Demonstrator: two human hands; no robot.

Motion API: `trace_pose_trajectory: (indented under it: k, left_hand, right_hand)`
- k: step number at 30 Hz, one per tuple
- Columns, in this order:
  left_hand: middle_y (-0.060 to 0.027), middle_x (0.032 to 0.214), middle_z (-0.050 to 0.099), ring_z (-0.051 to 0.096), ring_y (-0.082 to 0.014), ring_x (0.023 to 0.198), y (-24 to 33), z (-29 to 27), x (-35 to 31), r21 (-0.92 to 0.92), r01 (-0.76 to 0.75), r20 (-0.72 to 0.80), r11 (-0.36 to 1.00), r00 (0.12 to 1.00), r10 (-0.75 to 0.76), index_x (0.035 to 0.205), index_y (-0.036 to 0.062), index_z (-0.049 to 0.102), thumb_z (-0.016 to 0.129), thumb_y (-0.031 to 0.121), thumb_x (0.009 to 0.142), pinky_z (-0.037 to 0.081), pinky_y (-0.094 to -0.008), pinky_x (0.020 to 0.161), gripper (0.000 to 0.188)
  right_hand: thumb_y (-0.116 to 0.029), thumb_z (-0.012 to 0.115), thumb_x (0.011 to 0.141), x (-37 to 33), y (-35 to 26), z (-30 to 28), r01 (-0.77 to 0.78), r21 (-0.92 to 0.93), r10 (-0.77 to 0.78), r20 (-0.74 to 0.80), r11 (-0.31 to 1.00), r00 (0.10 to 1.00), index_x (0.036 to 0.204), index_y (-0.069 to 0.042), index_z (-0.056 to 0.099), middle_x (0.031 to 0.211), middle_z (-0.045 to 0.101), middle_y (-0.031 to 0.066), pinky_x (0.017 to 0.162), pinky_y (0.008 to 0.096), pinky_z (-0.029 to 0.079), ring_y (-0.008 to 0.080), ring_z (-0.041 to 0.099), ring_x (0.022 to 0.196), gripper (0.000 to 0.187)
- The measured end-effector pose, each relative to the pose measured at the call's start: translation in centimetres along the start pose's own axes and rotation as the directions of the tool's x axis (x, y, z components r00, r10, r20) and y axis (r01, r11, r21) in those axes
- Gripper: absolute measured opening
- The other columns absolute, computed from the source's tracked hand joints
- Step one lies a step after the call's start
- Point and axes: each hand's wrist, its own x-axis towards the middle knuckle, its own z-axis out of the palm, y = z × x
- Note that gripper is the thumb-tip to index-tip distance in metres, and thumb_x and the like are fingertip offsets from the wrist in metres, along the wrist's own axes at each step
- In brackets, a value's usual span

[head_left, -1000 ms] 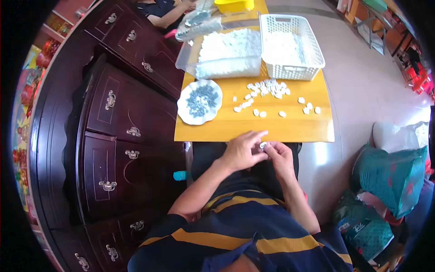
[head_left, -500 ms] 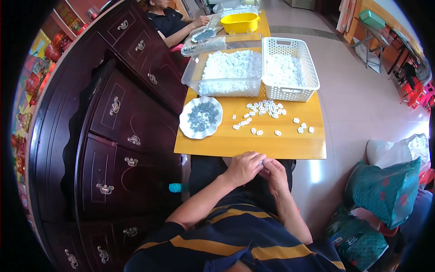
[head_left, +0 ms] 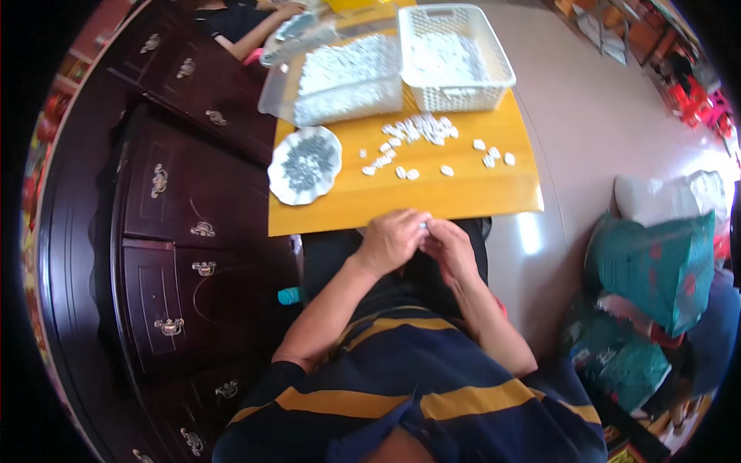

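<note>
My left hand (head_left: 392,241) and my right hand (head_left: 451,247) meet at the table's near edge, fingers closed together. A small pale piece (head_left: 424,225) shows between their fingertips, mostly hidden. Beyond them, small white plastic pieces with two dark holes (head_left: 421,130) are scattered in a loose pile on the wooden table (head_left: 432,197), with a few lying apart on the right. To the left, a scalloped white plate (head_left: 279,185) holds many small dark grey parts (head_left: 310,160).
A clear plastic bin (head_left: 351,109) and a white perforated basket (head_left: 457,99), both filled with white pieces, stand at the back. Another person's arm (head_left: 258,32) is at the far left. Dark drawers (head_left: 216,285) line the left; teal bags (head_left: 648,266) are on the right.
The view has tilted and shifted, so the table sits higher and further left in the picture. My hands remain together at the table edge, with the small piece still between the fingertips.
</note>
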Motion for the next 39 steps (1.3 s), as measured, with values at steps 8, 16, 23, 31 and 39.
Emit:
trace_pose_trajectory:
  k: [8,16,23,31,39]
  left_hand:
    - [-0.0144,0.095,0.072,0.071,-0.0336,0.085,-0.4,0.7,0.7,-0.011,-0.032,0.04,0.999,0.999,0.033,0.107,0.0023,0.069,0.071,0.005,0.085,0.058,-0.0401,0.075,0.022]
    - [-0.0153,0.095,0.073,0.072,-0.0336,0.086,-0.3,0.7,0.7,-0.012,-0.064,0.012,0.998,0.998,0.064,0.105,0.0017,0.07,0.071,0.004,0.086,0.058,-0.0395,0.076,0.019]
    - [-0.0149,0.091,0.072,0.071,-0.0339,0.083,0.2,0.3,1.3,-0.032,-0.074,0.03,0.997,0.997,0.075,0.102,0.0023,0.07,0.072,0.005,0.086,0.058,-0.0394,0.073,0.017]
    - [-0.015,0.094,0.073,0.071,-0.0338,0.086,0.3,1.2,3.0,-0.018,-0.021,0.021,1.0,1.0,0.022,0.107,0.0022,0.072,0.07,0.008,0.089,0.058,-0.0404,0.075,0.019]
    - [-0.0192,0.098,0.071,0.069,-0.0387,0.089,0.3,3.0,6.5,-0.031,0.163,0.195,0.986,0.969,-0.154,0.106,0.0034,0.072,0.066,0.015,0.093,0.056,-0.045,0.078,0.019]
  right_hand:
    - [-0.017,0.066,0.097,0.4,-0.3,0.0,-0.021,0.045,0.024,-0.077,0.999,0.997,0.099,-0.004,0.072,0.09,0.071,0.0043,0.076,0.0269,0.053,0.0122,0.066,0.079,0.014]
    - [-0.018,0.066,0.1,-0.3,-0.4,0.6,0.019,0.053,-0.015,-0.063,0.998,0.998,0.102,-0.005,0.072,0.09,0.072,0.0024,0.079,0.0274,0.055,0.0109,0.067,0.08,0.014]
    - [-0.019,0.064,0.101,-0.8,-0.8,0.8,0.028,0.08,-0.025,-0.041,0.996,0.999,0.1,-0.004,0.071,0.088,0.071,0.0028,0.078,0.0275,0.053,0.011,0.065,0.078,0.016]
    - [-0.015,0.061,0.1,0.0,-0.6,0.6,0.127,0.238,-0.103,-0.11,0.963,0.989,0.103,-0.002,0.07,0.092,0.07,0.0044,0.074,0.0247,0.051,0.0112,0.064,0.079,0.015]
    - [-0.031,0.055,0.104,-0.9,-1.2,1.4,0.057,0.215,-0.019,-0.175,0.975,0.984,0.098,-0.011,0.064,0.084,0.066,0.0007,0.074,0.0287,0.053,0.0118,0.063,0.074,0.023]
